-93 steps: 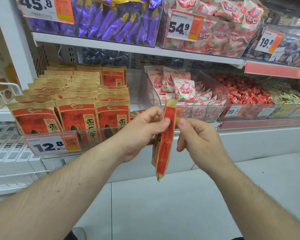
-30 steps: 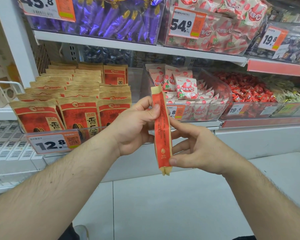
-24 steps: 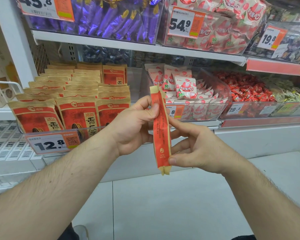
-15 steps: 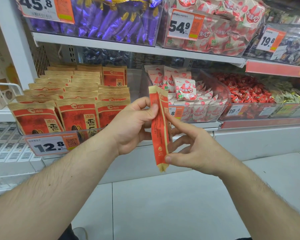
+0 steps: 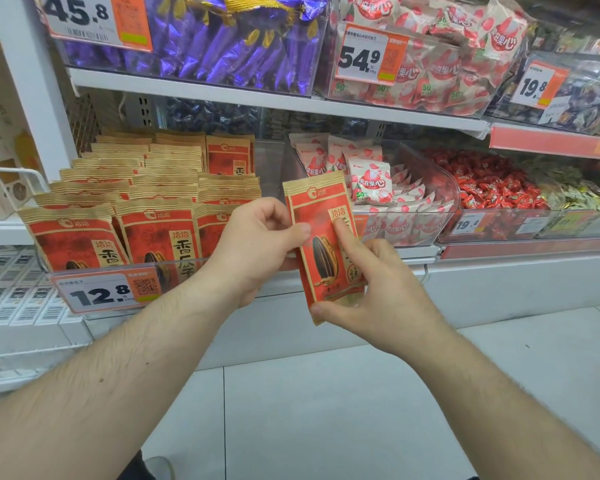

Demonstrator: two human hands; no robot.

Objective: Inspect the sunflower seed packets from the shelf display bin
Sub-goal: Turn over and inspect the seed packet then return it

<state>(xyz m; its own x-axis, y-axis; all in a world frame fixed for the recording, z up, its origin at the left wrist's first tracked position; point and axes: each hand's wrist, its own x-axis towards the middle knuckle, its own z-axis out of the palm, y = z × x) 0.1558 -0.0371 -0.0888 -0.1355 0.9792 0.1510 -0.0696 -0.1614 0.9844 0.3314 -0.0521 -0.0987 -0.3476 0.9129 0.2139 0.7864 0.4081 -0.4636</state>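
Shelf bin (image 5: pixel 118 271) is staying stocked while one seed packet (image 5: pixel 323 244), front facing, is being pinched before it by left hand (image 5: pixel 253 247) and right hand (image 5: pixel 371 299); inspection underway, other packets (image 5: pixel 153 216) seemingly unchecked.

Your held packet (image 5: pixel 321 244) sits between your left hand (image 5: pixel 253 247) and right hand (image 5: pixel 371 292). The display bin (image 5: pixel 118 268) of packets lies at ten o'clock, the price tag (image 5: pixel 106 292) on its front.

One held packet (image 5: pixel 321 237); three price tags visible.
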